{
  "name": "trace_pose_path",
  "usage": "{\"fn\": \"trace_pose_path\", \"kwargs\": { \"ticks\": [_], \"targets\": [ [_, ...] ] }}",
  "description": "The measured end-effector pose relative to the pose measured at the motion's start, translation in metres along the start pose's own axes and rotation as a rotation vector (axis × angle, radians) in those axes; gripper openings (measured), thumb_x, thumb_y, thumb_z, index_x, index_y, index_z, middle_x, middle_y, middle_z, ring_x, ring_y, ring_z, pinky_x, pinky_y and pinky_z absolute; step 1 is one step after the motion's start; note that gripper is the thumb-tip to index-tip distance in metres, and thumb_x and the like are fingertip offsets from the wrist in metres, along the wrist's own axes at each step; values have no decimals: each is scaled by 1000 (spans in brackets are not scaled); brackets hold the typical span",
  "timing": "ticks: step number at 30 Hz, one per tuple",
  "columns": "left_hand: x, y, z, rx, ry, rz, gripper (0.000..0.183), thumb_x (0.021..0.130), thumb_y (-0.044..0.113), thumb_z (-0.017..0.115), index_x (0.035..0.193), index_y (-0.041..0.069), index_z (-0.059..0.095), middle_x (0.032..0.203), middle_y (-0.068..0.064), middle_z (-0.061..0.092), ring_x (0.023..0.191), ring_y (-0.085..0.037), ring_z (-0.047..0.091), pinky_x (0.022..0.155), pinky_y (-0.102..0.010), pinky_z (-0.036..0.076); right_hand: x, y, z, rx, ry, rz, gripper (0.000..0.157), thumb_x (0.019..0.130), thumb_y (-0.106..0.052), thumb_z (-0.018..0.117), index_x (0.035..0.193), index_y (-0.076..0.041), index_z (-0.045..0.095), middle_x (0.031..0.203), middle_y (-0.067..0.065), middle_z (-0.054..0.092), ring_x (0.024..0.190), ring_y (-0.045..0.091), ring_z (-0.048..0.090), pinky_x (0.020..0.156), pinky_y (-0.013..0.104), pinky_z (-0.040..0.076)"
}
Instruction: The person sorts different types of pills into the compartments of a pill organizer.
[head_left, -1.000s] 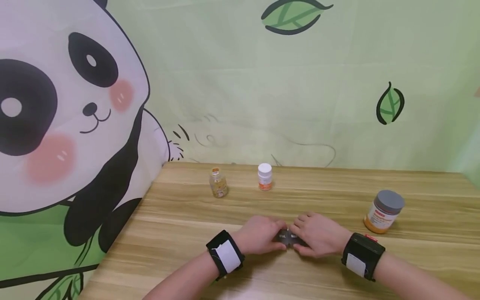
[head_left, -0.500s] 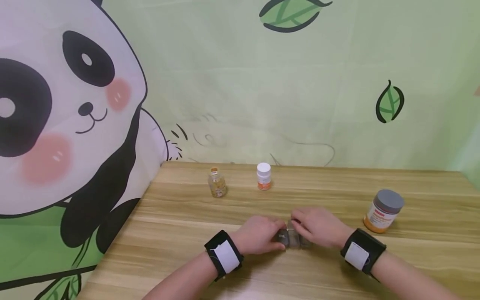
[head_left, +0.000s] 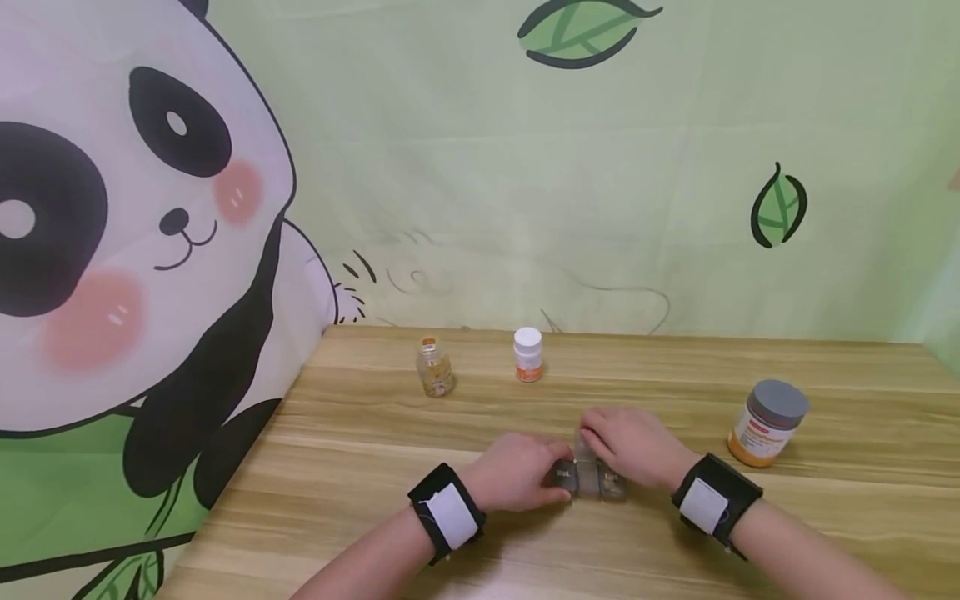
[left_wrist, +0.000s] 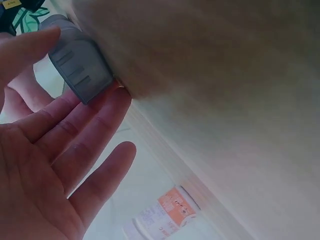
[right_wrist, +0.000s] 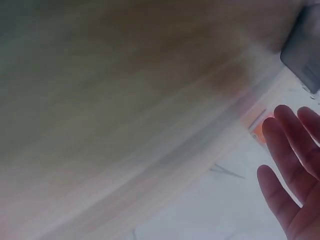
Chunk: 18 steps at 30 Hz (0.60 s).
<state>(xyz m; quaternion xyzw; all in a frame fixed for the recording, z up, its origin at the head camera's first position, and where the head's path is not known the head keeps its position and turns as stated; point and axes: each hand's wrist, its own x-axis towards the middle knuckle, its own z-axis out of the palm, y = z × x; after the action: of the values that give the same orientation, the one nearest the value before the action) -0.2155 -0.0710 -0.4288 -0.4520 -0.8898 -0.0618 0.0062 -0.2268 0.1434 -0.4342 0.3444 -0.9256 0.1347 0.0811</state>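
Note:
A grey see-through pill organizer [head_left: 588, 482] lies on the wooden table, with lettering on its lids. My left hand [head_left: 517, 471] grips its left end between thumb and fingers; in the left wrist view, the ridged end of the pill organizer [left_wrist: 82, 67] sits between thumb and fingertips. One middle lid [head_left: 583, 450] stands raised, its compartment uncovered. My right hand [head_left: 637, 442] has thumb and fingertips at the top of this lid, pinching it. In the right wrist view, the organizer's corner [right_wrist: 305, 55] shows beyond the fingers; the thumb is out of sight.
Behind the hands stand a clear bottle with yellowish contents [head_left: 436, 371] and a white bottle with an orange band [head_left: 528, 357]. To the right is a larger jar with a grey lid [head_left: 768, 423]. A panda-print cloth [head_left: 480, 167] hangs behind the table.
My right hand has moved up and back from the pill organizer's right end, and a middle lid has swung up with it. My left hand stays in its place.

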Motion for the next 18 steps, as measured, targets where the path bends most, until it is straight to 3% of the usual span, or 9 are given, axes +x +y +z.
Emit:
{"fn": "trace_pose_path", "kwargs": {
  "ticks": [3, 6, 12, 15, 18],
  "targets": [
    [-2, -3, 2, -83, 2, -31, 50, 83, 44, 75, 119, 11, 63, 92, 8, 66, 70, 1, 52, 62, -17, 42, -7, -1, -4, 7, 1, 36, 21, 99, -25, 54, 109, -10, 64, 94, 0, 65, 81, 16, 63, 70, 36, 51],
    [-3, -6, 4, -190, -10, -84, 62, 82, 47, 74, 128, 9, 58, 101, 4, 68, 79, -1, 59, 69, -18, 46, -16, -1, -13, 35, 36, 73, 33, 100, -29, 55, 122, -5, 61, 112, 10, 66, 98, 27, 64, 82, 46, 51],
    [-6, -19, -1, -585, -27, -222, 65, 88, 45, 70, 138, 9, 48, 119, -5, 63, 94, -9, 63, 79, -23, 48, -40, -2, -27, 63, 113, 100, 33, 98, -28, 58, 122, -5, 60, 116, 9, 64, 100, 25, 63, 82, 45, 51],
    [-6, -29, -7, -746, 68, -281, 56, 92, 36, 66, 136, 6, 50, 125, -8, 60, 102, -16, 61, 84, -29, 48, -52, -2, -31, 61, 138, 104, 30, 97, -27, 61, 120, -7, 61, 114, 6, 64, 96, 20, 64, 77, 41, 52],
    [4, -42, -13, -845, 243, -341, 47, 94, 27, 65, 132, 3, 52, 129, -14, 57, 111, -25, 56, 88, -37, 47, -64, -1, -32, 50, 159, 110, 28, 95, -26, 63, 118, -9, 62, 112, 3, 64, 93, 17, 64, 73, 38, 53]
  ]
}}
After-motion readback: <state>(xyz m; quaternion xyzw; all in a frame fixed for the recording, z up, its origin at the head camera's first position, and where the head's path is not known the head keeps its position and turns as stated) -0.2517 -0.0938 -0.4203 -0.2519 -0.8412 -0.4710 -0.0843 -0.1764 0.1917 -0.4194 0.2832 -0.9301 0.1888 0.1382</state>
